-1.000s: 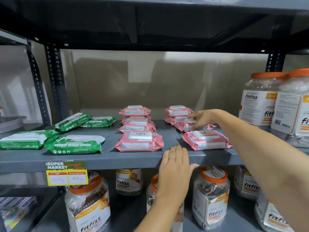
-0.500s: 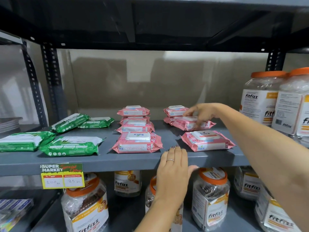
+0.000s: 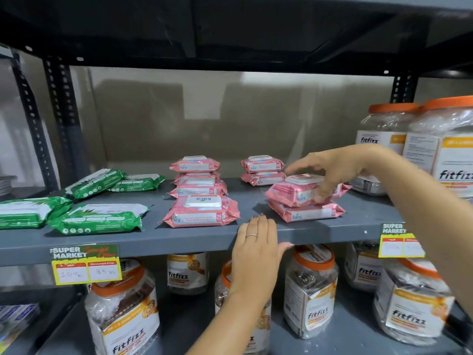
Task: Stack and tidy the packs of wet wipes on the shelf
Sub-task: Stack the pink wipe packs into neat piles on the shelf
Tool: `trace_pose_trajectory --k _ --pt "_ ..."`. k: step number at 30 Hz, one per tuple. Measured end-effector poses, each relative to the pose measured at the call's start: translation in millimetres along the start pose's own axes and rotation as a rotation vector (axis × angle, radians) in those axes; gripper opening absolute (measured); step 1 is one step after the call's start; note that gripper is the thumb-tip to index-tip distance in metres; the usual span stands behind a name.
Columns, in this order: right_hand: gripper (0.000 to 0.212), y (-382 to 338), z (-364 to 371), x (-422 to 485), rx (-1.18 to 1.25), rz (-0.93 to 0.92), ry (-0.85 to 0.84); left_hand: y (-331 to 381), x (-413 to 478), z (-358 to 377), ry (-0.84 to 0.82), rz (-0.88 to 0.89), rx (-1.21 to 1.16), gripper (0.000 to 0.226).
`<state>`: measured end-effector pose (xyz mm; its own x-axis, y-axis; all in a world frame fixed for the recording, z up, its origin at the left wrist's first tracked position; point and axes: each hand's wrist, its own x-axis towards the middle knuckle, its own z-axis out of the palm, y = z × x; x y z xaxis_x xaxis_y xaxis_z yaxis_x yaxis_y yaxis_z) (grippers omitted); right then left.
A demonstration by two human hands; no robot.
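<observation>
Right hand [image 3: 330, 170] is grasping a pink Kara wipes pack [image 3: 302, 192] atop another at centre right; left hand [image 3: 258, 248], grip released, is resting flat on the shelf edge [image 3: 179, 239].

Pink packs [image 3: 202, 212] read "kara"; jars [image 3: 450, 160] "fitfizz"; yellow tag [image 3: 85, 263] "SUPER MARKET" (85 handwritten).

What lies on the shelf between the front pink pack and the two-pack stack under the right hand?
Only bare shelf; the left hand's fingertips rest at its front edge, in the head view.
</observation>
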<state>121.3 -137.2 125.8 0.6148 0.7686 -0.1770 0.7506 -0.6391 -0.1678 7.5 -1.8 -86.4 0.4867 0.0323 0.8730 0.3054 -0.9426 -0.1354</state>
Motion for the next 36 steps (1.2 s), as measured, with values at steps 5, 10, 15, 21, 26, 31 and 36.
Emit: trace_pose_trajectory --k 5,10,15,21,26,31,36 --pt "0.072 4 -12 -10 0.156 -0.13 -0.02 2 0 -2 -0.014 -0.008 0.009 0.054" --pt "0.045 2 2 8 0.084 -0.047 0.082 1 1 -2 -0.021 -0.008 -0.012 0.055" --pt "0.063 3 3 8 0.018 0.109 0.158 1 0 -3 -0.04 -0.005 -0.005 0.054" --pt "0.038 -1 10 4 0.074 0.142 0.225 2 1 -5 -0.046 -0.017 0.002 0.055" --pt "0.044 8 6 6 0.132 0.106 0.209 2 2 -4 -0.03 -0.02 -0.017 0.054" --pt "0.038 13 12 0 0.202 -0.017 0.127 3 1 -3 -0.017 -0.028 -0.006 0.055" --pt "0.064 9 15 1 0.116 0.046 0.207 3 1 -4 -0.031 -0.022 0.013 0.056"
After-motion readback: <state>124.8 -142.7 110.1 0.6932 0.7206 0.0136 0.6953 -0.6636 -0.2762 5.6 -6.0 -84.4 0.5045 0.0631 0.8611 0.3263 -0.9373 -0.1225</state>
